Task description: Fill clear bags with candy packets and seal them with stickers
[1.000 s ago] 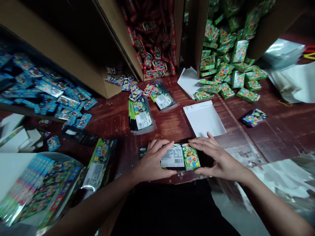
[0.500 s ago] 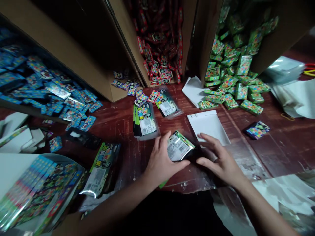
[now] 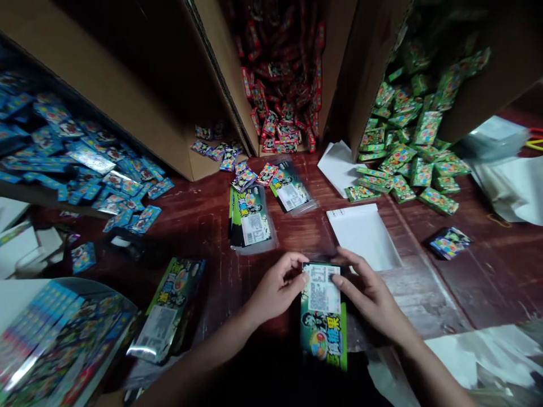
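Between my two hands is a flat green and black candy packet (image 3: 324, 333) with a white printed label, its lettering upside down to me. My left hand (image 3: 280, 288) pinches its far left corner, thumb on the label. On the far right corner, the thumb of my right hand (image 3: 367, 291) presses the label with the fingers behind. Just beyond lie a stack of similar packets (image 3: 254, 223) and another packet (image 3: 292, 189) in clear film. A white paper envelope (image 3: 365, 234) is close to my right fingertips.
Open cartons hold many small blue boxes (image 3: 93, 164), red boxes (image 3: 280, 127) and green boxes (image 3: 428, 127). A filled packet (image 3: 169, 305) and a clear bag of boxes (image 3: 63, 339) sit at left. Purple boxes (image 3: 450, 242) lie right. Crumpled white paper (image 3: 487, 356) is near.
The packet has turned end for end and come nearer my body, its printed front now showing. My right hand has closed from apart onto its edge. The view has shifted slightly.
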Available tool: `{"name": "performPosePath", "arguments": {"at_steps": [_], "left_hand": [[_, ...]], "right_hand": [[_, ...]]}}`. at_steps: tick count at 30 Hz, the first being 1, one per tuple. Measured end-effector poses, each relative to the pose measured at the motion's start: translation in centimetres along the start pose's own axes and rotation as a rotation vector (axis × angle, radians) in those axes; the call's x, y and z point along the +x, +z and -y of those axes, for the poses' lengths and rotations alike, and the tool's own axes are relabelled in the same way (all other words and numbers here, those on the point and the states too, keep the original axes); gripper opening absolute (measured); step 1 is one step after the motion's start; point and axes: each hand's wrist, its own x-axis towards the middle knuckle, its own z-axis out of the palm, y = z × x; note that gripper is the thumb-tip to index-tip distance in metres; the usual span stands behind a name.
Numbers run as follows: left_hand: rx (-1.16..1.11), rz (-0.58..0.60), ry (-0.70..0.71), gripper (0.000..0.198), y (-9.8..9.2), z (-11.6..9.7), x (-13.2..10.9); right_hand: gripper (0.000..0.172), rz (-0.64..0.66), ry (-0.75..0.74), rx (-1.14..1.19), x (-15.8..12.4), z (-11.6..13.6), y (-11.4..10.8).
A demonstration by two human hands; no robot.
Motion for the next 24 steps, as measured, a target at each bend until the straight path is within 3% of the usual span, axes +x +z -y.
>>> {"name": "performPosePath", "arguments": {"at_steps": [3,6,11,14,16,18,24], "left_hand": [[0.016,-0.067,0.021,0.020,-0.1,-0.3,0.7],[-0.026,-0.107,0.025,0.016,0.2,-0.4,1.2],[-0.111,-0.175,-0.051,0.020,1.1,-0.9,2.1],[-0.067,-0.115,-0.080,0.024,1.2,-1.7,2.5],[-0.029,-0.044,-0.098,0.021,1.1,-2.2,2.7],[0.002,-0.011,-0.099,0.019,1.2,-2.8,3.0],[0.087,0.018,-0.159,0.012,2.0,-4.5,4.9]], "right_hand": [[0.042,-0.130,0.019,0.068,-0.2,-0.3,0.6],[0.029,-0.097,0.065,0.027,0.0,-0.3,0.6],[0.021,-0.131,-0.089,0.021,0.5,-0.3,0.0],[0.029,-0.143,-0.089,0.004,0.5,-0.2,-0.8],[0.021,-0.067,-0.076,-0.030,0.6,0.2,-1.7],[0.015,-0.001,-0.014,-0.034,0.7,1.0,-2.5],[0.031,-0.002,0.240,0.086,1.5,2.3,-3.7]]}}
